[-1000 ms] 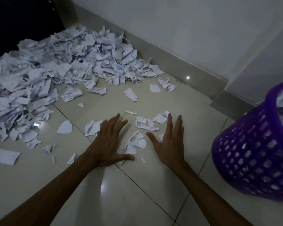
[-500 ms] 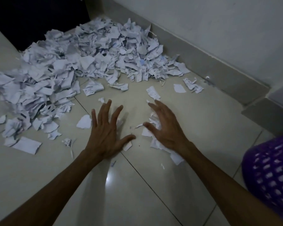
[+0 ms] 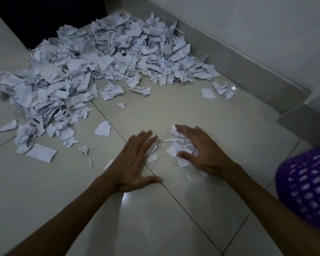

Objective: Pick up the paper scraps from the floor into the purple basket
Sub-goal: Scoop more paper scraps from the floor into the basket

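Note:
A large heap of white paper scraps (image 3: pixel 100 65) lies on the tiled floor at the far left, against the wall. A small cluster of scraps (image 3: pixel 179 146) sits between my hands. My left hand (image 3: pixel 135 161) lies flat on the floor, fingers together, with a few scraps at its fingertips. My right hand (image 3: pixel 201 150) is cupped over the small cluster, fingers spread and curled around it, not lifted. The purple basket (image 3: pixel 307 185), a plastic lattice one, shows only partly at the right edge.
Loose single scraps (image 3: pixel 208 93) are scattered across the floor near the grey skirting board (image 3: pixel 248 71) and at the left (image 3: pixel 41 153). A wall corner juts out at the right (image 3: pixel 303 121). A dark opening (image 3: pixel 35 19) is at the top left.
My view has shifted left, so the basket is now mostly out of frame. Both hands have swept inward and pulled the loose scraps into a tighter cluster under my right hand.

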